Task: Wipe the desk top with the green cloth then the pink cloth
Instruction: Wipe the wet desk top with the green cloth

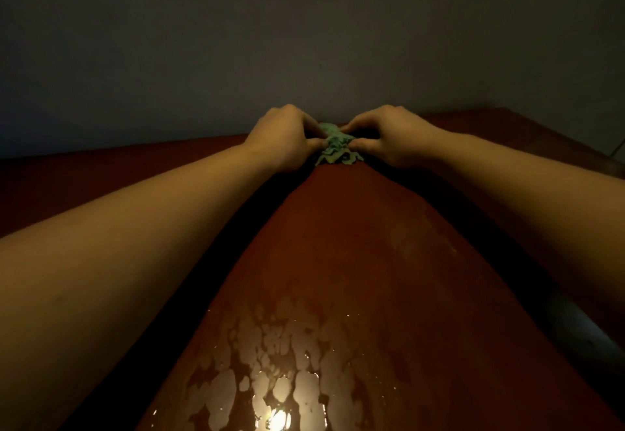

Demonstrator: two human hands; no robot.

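Left hand and right hand bunch the green cloth at the far middle of the desk top.

On my feed a dim grey wall fills the far half, and the reddish-brown desk top runs from it toward me. Two bare forearms reach across the desk, one from the near left, one from the near right. Wet patches glisten on the near part of the desk, with a bright glare at the near edge, well apart from the cloth. Both hands have their fingers curled, each pinching its own side of the crumpled green cloth. The cloth lies between them on the desk, close before the wall.
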